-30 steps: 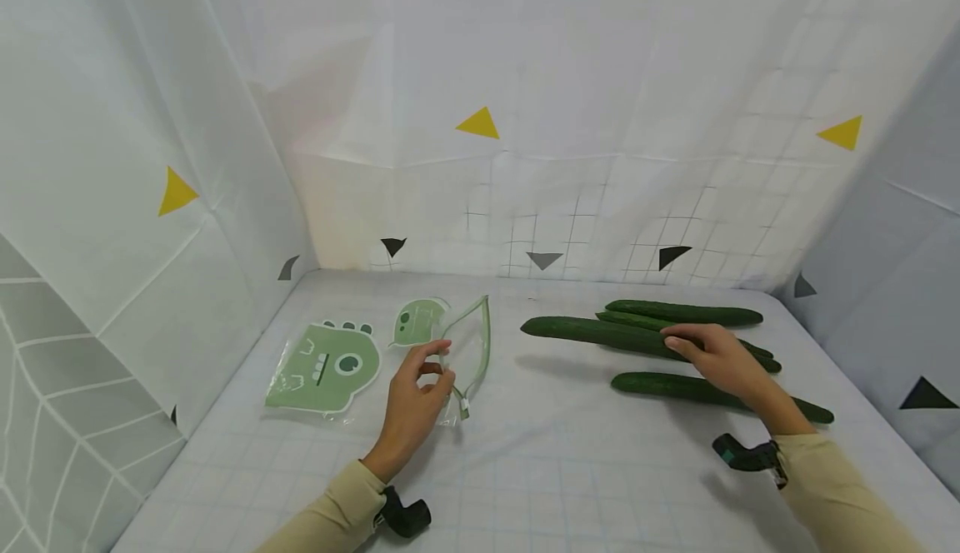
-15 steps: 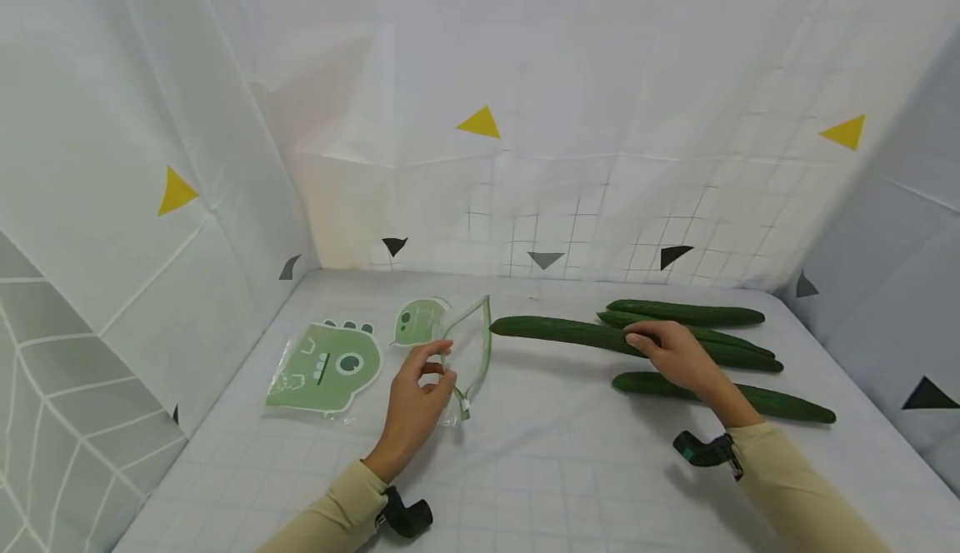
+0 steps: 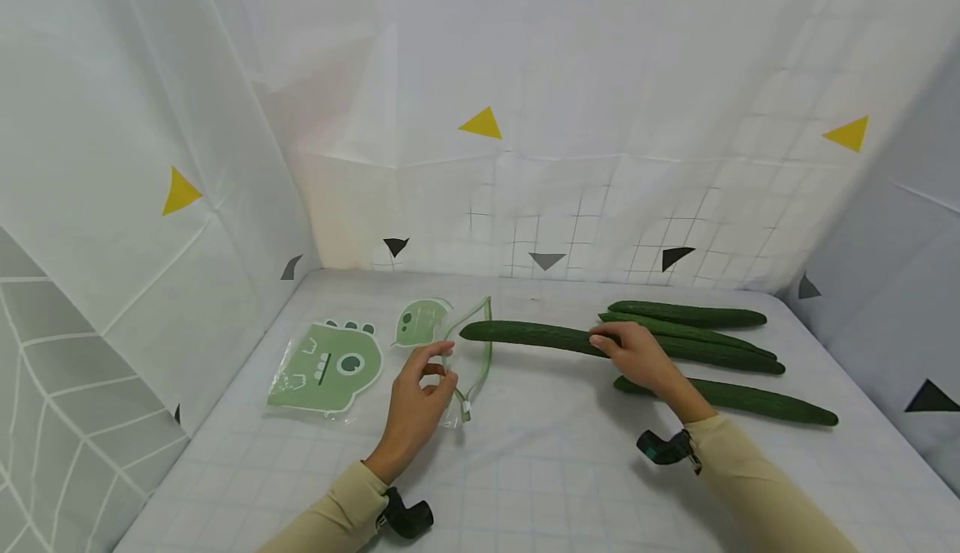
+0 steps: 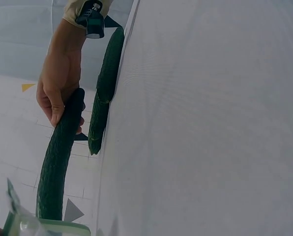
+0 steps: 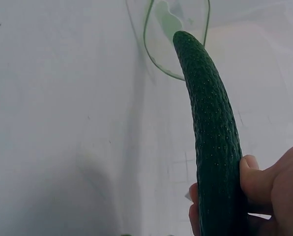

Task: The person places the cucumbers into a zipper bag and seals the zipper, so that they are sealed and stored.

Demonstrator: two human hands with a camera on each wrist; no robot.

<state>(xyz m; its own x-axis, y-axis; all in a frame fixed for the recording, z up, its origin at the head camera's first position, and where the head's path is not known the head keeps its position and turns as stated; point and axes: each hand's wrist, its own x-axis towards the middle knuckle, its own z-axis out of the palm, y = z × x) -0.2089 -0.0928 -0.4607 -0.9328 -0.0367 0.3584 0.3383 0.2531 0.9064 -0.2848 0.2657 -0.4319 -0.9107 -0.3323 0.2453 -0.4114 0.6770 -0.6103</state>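
My right hand (image 3: 633, 357) grips a long dark green cucumber (image 3: 532, 335) above the table. In the head view its far end overlaps the mouth of a clear zip bag with a green rim (image 3: 486, 361); in the right wrist view, the cucumber's tip (image 5: 188, 42) shows against that loop. I cannot tell how far inside the tip reaches. My left hand (image 3: 420, 395) pinches the bag at its mouth, which stands wide apart. A green cartoon print (image 3: 420, 322) shows on the bag. In the left wrist view, the bag's rim (image 4: 63, 227) is at the bottom left.
Several more cucumbers (image 3: 750, 401) lie on the right side of the white table (image 3: 540, 470). Left of my left hand lies a flat clear bag with a green one-eyed monster print (image 3: 326, 370). White sheeting (image 3: 600, 78) with triangle marks surrounds the table.
My right hand has carried the cucumber leftward from beside the other cucumbers to the bag's mouth. My left hand and the bag have stayed in place.
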